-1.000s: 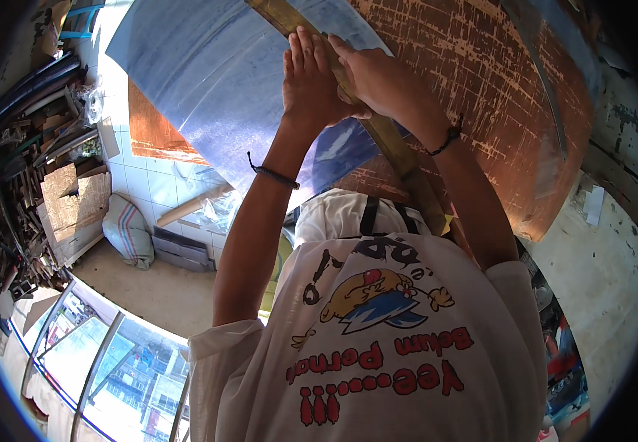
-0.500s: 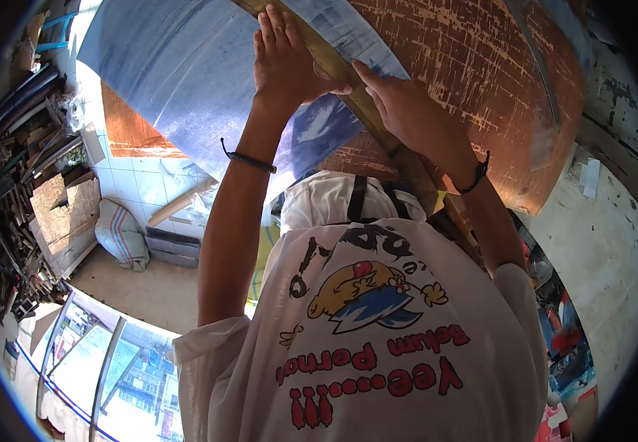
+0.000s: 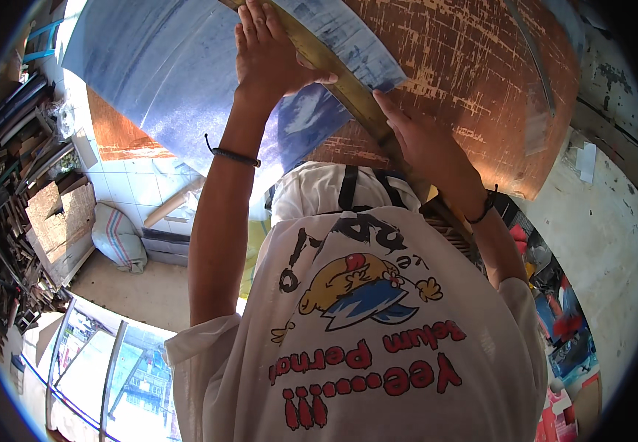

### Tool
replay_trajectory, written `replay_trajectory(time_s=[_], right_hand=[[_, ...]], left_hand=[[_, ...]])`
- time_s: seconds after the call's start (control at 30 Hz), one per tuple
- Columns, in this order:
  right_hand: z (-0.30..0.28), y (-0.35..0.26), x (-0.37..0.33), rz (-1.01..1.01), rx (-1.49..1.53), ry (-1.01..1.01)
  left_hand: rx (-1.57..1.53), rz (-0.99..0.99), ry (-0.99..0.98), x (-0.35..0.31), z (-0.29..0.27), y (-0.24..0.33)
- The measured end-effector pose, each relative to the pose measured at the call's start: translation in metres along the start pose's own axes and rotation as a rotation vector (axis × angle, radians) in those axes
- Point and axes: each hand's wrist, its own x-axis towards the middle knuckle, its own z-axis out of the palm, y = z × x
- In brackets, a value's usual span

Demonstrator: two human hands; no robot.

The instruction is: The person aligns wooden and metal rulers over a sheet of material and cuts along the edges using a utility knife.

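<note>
My left hand (image 3: 263,62) lies with fingers stretched out and thumb spread, pressing on a long brownish-gold flat strip (image 3: 348,88) and the bluish sheet (image 3: 179,81) beside it. The strip runs diagonally across the sheet from the top toward my waist. My right hand (image 3: 425,140) is at the strip's near part, just below the sheet's right corner, index finger extended. Its other fingers are partly hidden, and I see nothing held in it. Under the sheet is a reddish-brown board (image 3: 466,81) with a scratched, worn surface.
A thin dark curved strip (image 3: 532,55) lies on the board at the right. On the left are piled wood scraps (image 3: 28,199), a striped white sack (image 3: 118,237) and a cardboard-coloured roll (image 3: 174,202). Mixed red and blue items (image 3: 565,324) stand at the lower right.
My right hand has slid toward me along the strip, and its index finger has come away from the strip's upper part. My left hand stays pressed down. The whole view has shifted slightly.
</note>
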Motion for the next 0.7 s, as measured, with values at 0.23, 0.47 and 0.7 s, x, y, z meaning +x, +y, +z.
replay_trajectory(time_s=[0.23,0.47,0.7], right_hand=[[0.004,0.012,-0.023,-0.099,0.108,0.091],[-0.031,-0.005,-0.008,-0.091,0.269,0.131],[-0.03,-0.055,0.178,-0.369,0.199,0.58]], left_hand=[[-0.042,0.009,0.044,0.001,0.004,-0.002],[0.02,0.042,0.09,-0.003,0.007,-0.01],[-0.053,-0.015,-0.002,0.003,-0.005,0.01]])
